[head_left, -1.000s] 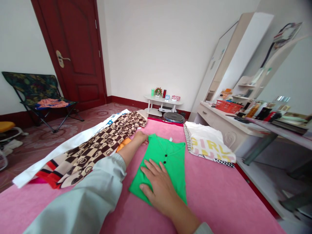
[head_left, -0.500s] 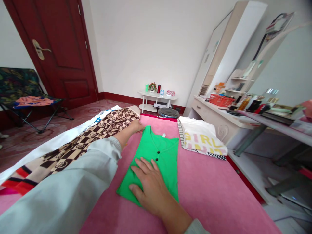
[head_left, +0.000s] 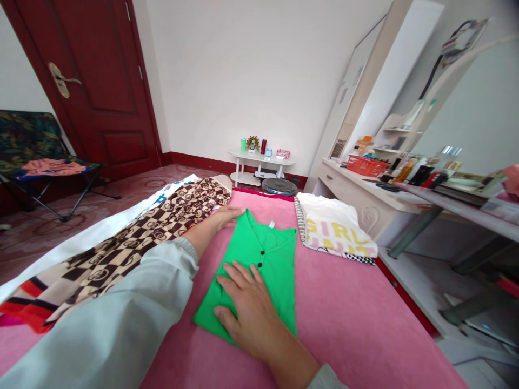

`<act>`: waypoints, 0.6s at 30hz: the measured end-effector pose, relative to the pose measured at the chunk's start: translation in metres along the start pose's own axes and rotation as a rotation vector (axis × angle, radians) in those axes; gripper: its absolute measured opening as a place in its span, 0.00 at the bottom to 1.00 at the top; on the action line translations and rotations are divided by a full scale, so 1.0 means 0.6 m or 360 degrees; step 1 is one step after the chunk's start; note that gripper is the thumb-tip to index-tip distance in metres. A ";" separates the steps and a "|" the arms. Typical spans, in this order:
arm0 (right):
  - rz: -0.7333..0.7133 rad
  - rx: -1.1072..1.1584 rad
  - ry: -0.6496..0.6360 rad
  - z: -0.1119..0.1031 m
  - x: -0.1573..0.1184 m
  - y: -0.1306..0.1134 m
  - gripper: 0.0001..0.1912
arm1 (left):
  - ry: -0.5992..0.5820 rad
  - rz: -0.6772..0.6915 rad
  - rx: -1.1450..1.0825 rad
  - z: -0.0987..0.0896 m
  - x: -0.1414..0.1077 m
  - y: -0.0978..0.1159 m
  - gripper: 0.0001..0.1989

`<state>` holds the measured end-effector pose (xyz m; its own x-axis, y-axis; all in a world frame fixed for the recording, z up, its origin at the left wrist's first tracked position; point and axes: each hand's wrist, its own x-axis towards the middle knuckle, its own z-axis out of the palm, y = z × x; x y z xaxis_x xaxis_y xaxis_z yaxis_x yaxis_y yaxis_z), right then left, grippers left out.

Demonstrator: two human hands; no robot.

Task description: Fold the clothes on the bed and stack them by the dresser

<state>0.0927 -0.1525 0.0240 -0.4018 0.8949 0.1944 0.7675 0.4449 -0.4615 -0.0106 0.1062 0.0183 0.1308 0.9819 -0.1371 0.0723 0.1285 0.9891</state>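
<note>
A green shirt [head_left: 272, 240] with two dark buttons at its V-neck lies folded on the pink bedspread [head_left: 357, 324]. My right hand [head_left: 248, 305] rests flat on the middle of the shirt, fingers spread. At the shirt's far left shoulder corner, my left hand [head_left: 228, 217] reaches in with fingers stretched out, their tips touching the edge of the cloth. Beside my left arm lies a brown-and-cream checked garment [head_left: 133, 237] with a red and black border.
A folded white shirt [head_left: 330, 219] with printed letters lies on the bed's right side. Farther right stands a dressing table [head_left: 348, 186] with a red basket [head_left: 367, 165] and bottles. A low white table [head_left: 261, 158] stands at the wall, a folding chair [head_left: 36, 135] at left.
My left hand has shifted slightly, its fingers now straighter along the shirt's shoulder corner. The right hand stays flat on the shirt.
</note>
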 end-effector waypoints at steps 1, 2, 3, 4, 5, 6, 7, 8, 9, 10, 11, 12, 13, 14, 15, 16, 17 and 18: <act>-0.0001 0.0002 0.0001 0.000 0.000 0.000 0.27 | 0.0010 0.0003 0.0011 0.002 0.004 -0.001 0.26; -0.0002 0.0001 0.0001 0.000 0.000 0.000 0.27 | 0.0031 0.0013 0.0023 0.005 0.008 -0.002 0.29; -0.0002 -0.0002 0.0003 0.000 0.000 0.000 0.27 | 0.0061 0.0029 0.0029 0.009 0.012 -0.003 0.31; -0.0003 -0.0006 0.0005 -0.001 0.000 0.000 0.27 | 0.0089 0.0049 0.0028 0.013 0.016 -0.003 0.32; -0.0003 -0.0012 0.0007 -0.001 0.000 0.000 0.27 | 0.0107 0.0072 0.0018 0.016 0.019 -0.003 0.32; -0.0003 -0.0016 0.0009 -0.002 0.000 0.000 0.27 | 0.0107 0.0095 0.0001 0.019 0.021 -0.002 0.31; -0.0003 -0.0019 0.0012 -0.002 0.000 0.000 0.27 | 0.0086 0.0117 -0.0021 0.020 0.022 0.001 0.29; -0.0004 -0.0021 0.0014 -0.002 0.000 0.000 0.27 | 0.0047 0.0137 -0.0040 0.019 0.021 0.004 0.28; -0.0005 -0.0021 0.0016 -0.003 0.000 0.000 0.27 | -0.0005 0.0155 -0.0054 0.016 0.018 0.009 0.25; -0.0006 -0.0020 0.0017 -0.003 0.000 0.000 0.26 | -0.0060 0.0172 -0.0061 0.011 0.015 0.015 0.23; -0.0007 -0.0019 0.0017 -0.003 0.000 -0.001 0.26 | -0.0112 0.0189 -0.0063 0.004 0.010 0.022 0.22; -0.0006 -0.0017 0.0018 -0.003 0.000 -0.001 0.26 | -0.0164 0.0206 -0.0057 -0.004 0.006 0.030 0.20; -0.0004 -0.0014 0.0017 -0.002 0.000 -0.001 0.26 | -0.0221 0.0224 -0.0045 -0.013 0.002 0.039 0.20; -0.0002 -0.0011 0.0016 -0.002 0.000 -0.001 0.26 | -0.0286 0.0234 -0.0024 -0.022 0.000 0.047 0.20; 0.0001 -0.0007 0.0015 -0.002 0.000 -0.001 0.26 | -0.0348 0.0239 0.0002 -0.030 -0.002 0.055 0.21; 0.0003 -0.0003 0.0012 -0.002 0.000 0.000 0.26 | -0.0403 0.0237 0.0029 -0.036 -0.002 0.062 0.21; 0.0005 0.0001 0.0011 -0.002 0.001 0.000 0.26 | -0.0447 0.0230 0.0053 -0.040 0.000 0.068 0.21; 0.0006 0.0005 0.0010 -0.002 0.001 0.001 0.26 | -0.0471 0.0221 0.0064 -0.042 0.002 0.073 0.21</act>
<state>0.0935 -0.1516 0.0248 -0.3958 0.8968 0.1978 0.7675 0.4413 -0.4649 -0.0325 0.1164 0.0628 0.4236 0.9057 -0.0168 0.0719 -0.0152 0.9973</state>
